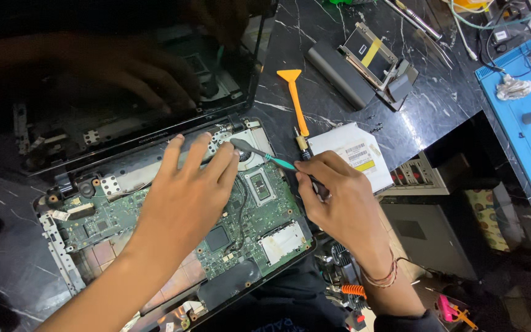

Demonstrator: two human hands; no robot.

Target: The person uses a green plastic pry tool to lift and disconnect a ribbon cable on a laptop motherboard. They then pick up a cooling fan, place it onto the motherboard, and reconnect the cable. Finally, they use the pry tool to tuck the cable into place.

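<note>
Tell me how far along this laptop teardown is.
Done: the laptop lies open with its motherboard bare, and a battery and optical drive sit out on the table. In hand: the left hand presses flat on the board while the right hand works a teal-handled brush at the fan. Left: the board is not yet lifted out.

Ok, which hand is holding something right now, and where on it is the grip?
The right hand holds a small brush by the dark rear end of its handle; its teal neck and bristles reach over the laptop's fan. The left hand holds nothing, resting flat on the motherboard.
</note>
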